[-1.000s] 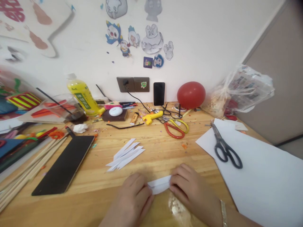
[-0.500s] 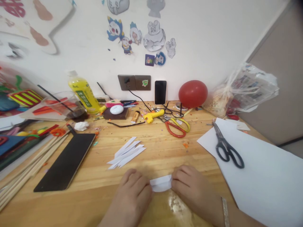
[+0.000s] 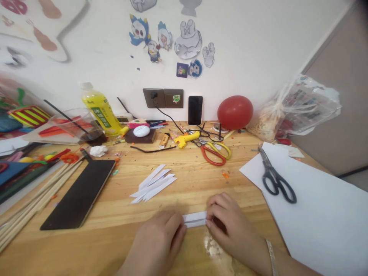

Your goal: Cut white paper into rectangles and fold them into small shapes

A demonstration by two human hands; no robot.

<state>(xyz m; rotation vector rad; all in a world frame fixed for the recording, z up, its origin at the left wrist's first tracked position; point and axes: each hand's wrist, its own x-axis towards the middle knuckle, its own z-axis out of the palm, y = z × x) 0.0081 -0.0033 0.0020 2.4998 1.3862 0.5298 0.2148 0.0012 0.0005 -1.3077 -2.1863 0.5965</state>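
A small white paper strip (image 3: 194, 219) with a lengthwise crease stretches between my two hands, low over the wooden table. My left hand (image 3: 161, 234) pinches its left end between thumb and fingers. At the opposite end, the thumb and fingertips of my right hand (image 3: 228, 222) are closed on the paper. Both tips of the strip are hidden by my fingers. Just beyond my left hand lies a loose pile of cut white paper strips (image 3: 153, 183).
Black-handled scissors (image 3: 276, 180) rest on white paper sheets (image 3: 322, 214) at right. A black tablet-like slab (image 3: 80, 195) and wooden sticks (image 3: 40, 203) lie left. Along the wall stand a yellow drink bottle (image 3: 102, 111), a phone (image 3: 195, 110) and a red balloon (image 3: 235, 112); red-and-yellow-handled scissors (image 3: 214, 153) lie before them.
The strip now shows two narrow bands along a crease, where a wider curved flap faced me before. My fingers have shifted from knuckles-up to a pinch, thumbs now showing.
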